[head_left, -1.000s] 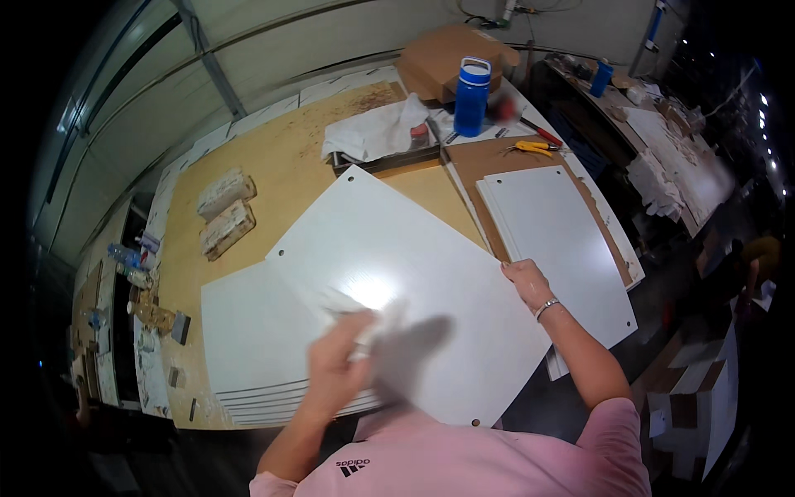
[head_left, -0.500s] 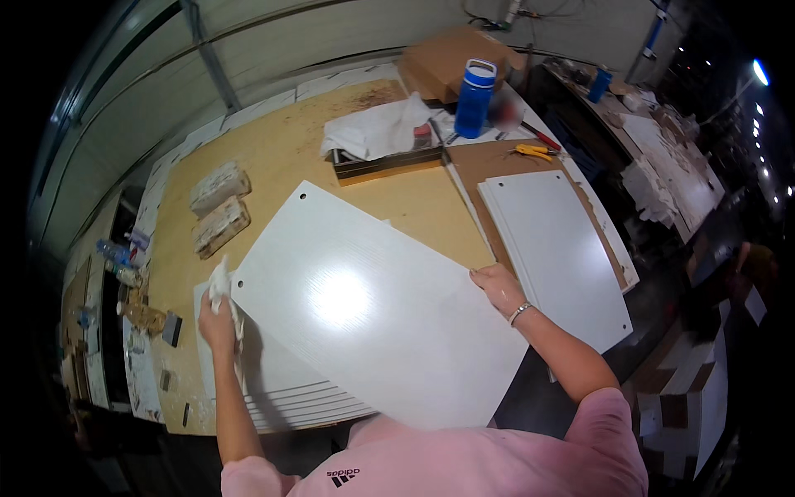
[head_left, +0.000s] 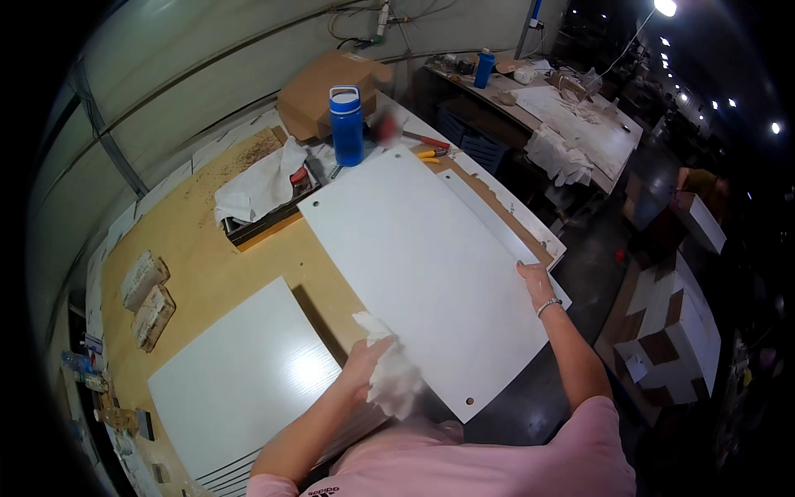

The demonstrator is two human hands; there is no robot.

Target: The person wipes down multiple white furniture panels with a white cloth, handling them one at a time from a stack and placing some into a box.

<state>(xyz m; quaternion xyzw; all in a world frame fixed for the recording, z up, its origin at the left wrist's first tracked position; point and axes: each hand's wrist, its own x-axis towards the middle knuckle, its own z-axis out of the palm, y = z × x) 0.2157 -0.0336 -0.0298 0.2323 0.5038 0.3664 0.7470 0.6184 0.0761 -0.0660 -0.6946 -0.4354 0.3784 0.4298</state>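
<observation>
Stack of white panels on the bench; left hand closed on a white rag, at the large white panel's near edge; right hand grips its right edge.

Large white panel lies slanted on bench, white rag against its edge.
</observation>
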